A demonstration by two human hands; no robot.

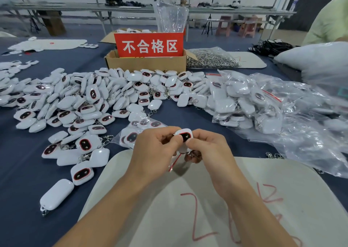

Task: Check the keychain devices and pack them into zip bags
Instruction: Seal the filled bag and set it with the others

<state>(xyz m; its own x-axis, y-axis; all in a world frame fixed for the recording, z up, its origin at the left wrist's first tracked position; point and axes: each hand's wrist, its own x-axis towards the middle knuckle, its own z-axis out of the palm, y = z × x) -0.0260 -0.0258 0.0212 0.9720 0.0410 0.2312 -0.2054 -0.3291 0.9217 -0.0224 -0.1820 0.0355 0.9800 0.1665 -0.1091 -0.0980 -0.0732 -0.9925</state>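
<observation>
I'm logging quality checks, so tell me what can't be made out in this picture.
Head view:
- The device: lower part hidden by fingers of the left hand and right hand.
- The box contents: hidden behind its wall and the red sign.
- The bags at right edge: blurred, cut off.

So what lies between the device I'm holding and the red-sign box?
In the head view: a strip of bare blue cloth, then the loose device pile, which reaches the box.

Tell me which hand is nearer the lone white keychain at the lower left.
Left. The left hand is back and right of that keychain; the right hand lies farther right, beyond it. Both pinch another device.
</observation>
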